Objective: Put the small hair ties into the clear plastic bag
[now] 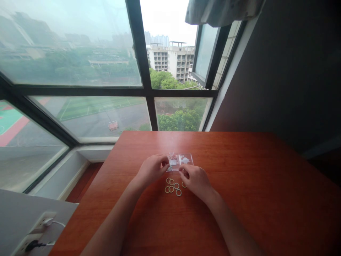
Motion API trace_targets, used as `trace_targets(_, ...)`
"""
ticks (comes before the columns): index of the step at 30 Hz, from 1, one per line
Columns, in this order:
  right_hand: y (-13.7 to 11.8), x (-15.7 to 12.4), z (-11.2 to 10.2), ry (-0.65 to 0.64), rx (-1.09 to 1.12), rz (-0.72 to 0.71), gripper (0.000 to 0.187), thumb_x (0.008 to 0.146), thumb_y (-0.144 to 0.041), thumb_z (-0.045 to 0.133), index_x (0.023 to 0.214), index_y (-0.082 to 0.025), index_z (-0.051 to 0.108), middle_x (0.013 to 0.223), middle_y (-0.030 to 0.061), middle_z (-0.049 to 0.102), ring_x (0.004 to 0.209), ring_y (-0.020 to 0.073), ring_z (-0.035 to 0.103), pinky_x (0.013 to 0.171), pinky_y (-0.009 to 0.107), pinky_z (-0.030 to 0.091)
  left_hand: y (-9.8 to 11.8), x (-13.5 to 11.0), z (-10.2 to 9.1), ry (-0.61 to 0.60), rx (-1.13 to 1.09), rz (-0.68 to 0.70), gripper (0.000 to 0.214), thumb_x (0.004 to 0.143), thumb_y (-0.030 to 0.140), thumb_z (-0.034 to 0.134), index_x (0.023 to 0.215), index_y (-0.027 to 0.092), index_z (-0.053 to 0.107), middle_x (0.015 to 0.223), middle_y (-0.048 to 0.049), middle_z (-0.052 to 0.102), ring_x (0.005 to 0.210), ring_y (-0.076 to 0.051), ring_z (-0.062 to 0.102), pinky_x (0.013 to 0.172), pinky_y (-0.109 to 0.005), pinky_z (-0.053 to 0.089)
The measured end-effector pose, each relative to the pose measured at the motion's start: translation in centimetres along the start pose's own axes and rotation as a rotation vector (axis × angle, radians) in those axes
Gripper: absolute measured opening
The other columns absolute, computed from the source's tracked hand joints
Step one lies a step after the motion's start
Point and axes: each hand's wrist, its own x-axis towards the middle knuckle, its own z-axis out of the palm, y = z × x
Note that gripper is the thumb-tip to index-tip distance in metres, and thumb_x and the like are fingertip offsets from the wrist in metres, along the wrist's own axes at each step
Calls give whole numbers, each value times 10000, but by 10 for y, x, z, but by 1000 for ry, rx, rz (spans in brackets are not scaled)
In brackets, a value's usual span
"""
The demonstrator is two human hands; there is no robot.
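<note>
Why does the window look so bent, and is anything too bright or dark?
Head view: the wide lens bows the window frame; the sky is washed out; the wall sits in deep shade; the rings and clear box are too small for detail.

The surface (239,185) looks like smooth reddish wood with a soft sheen; the small box (180,161) is clear glossy plastic.

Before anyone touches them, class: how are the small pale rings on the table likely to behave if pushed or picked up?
The rings lie flat on the smooth table, so they would probably slide, not roll. They look thin and tiny beside the right hand, so likely very light and fiddly to pinch. Stiffness cannot be told.
</note>
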Motion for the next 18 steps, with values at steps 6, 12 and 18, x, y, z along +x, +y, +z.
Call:
trace_targets(6, -2, 0, -1, -22, -8, 3, 105, 872, -237, 538, 856, -234, 642, 739, -25, 677, 644, 123, 586, 612, 227, 338, -2, 1, 7, -16, 65, -62, 106, 800, 234, 544, 772, 203, 642, 767, -20, 666, 691, -149, 574, 601, -221, 345)
trace_targets(12, -3, -1, -2, -52, 13, -7, 114, 865, -216, 535, 874, -236, 647, 761, -24, 684, 669, 122, 596, 630, 225, 354, -6, 2, 10, -16, 80, -124, 116, 797, 255, 557, 773, 209, 660, 763, -21, 677, 684, -152, 586, 599, -228, 339)
trace_targets(18, -2, -1, -1, -63, 18, -11, 116, 864, -214, 534, 880, -236, 647, 779, -23, 691, 680, 122, 602, 641, 224, 359, -5, 2, 13, 6, 78, -168, 106, 790, 257, 572, 758, 212, 662, 772, -22, 684, 687, -151, 587, 611, -232, 347)
